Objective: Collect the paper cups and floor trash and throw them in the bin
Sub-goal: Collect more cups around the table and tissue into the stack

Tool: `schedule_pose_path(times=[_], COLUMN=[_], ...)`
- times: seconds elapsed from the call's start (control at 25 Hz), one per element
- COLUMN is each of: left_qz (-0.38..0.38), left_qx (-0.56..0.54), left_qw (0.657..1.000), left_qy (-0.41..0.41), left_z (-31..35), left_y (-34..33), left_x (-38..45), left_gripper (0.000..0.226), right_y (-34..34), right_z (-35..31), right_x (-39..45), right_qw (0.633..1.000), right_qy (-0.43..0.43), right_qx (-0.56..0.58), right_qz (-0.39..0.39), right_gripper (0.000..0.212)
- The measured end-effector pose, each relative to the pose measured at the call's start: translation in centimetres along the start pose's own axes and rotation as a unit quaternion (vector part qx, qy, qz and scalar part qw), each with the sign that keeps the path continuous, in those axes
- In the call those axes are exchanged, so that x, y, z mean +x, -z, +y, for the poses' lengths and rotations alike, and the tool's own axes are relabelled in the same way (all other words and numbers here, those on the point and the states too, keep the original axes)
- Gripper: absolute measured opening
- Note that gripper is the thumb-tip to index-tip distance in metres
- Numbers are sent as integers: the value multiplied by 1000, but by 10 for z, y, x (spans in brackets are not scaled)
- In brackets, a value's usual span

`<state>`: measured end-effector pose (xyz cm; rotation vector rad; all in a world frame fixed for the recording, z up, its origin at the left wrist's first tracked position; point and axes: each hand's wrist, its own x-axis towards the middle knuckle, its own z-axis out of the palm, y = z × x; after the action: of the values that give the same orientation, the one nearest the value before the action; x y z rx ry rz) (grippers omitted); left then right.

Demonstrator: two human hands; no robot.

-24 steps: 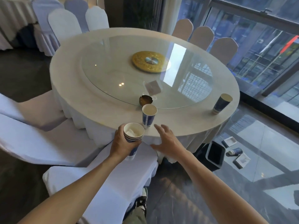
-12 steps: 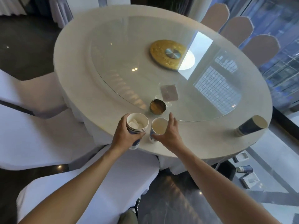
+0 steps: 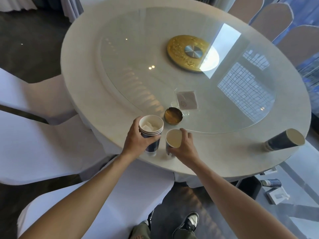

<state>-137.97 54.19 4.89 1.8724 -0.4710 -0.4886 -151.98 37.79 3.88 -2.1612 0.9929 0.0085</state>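
Note:
My left hand grips a stack of nested blue paper cups with crumpled white paper inside, held over the near edge of the round table. Right beside it, my right hand is wrapped around a single empty paper cup that stands on the table. Another blue paper cup stands at the table's right edge. On the floor beyond the table lie a fallen cup and a flat white packet. The dark bin is partly hidden under the table edge.
A glass turntable with a gold centre disc covers most of the table. On it sit a small gold bowl and a clear card holder. White-covered chairs crowd the left and near side; more chairs line the far right.
My right hand reached forward from the table edge and closed around the single cup. My left hand brought the stack up over the table beside it. The camera moved closer.

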Motion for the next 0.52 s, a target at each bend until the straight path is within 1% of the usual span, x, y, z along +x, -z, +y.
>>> schedule_pose_path(times=[0.12,0.24,0.32,0.44,0.52], left_qz=[4,8,12,8,-8], left_qx=[-27,-58,-69,-75,-79], left_qw=[999,997,996,994,993], left_qy=[-20,-43,-57,-77,-88], left_z=[28,64,88,123,143], left_y=[-6,-18,-33,-60,-81], left_x=[15,29,35,37,35], left_gripper=[82,86,91,91,86], right_y=[20,40,56,81,98], right_z=[8,17,28,42,53], right_x=[0,0,-1,-7,-12], right_qw=[1000,1000,998,997,996], right_qy=[-3,-12,-28,-29,-18], right_qx=[-3,13,31,52,70], right_qz=[-1,21,46,56,61], right_gripper=[103,109,105,90,91])
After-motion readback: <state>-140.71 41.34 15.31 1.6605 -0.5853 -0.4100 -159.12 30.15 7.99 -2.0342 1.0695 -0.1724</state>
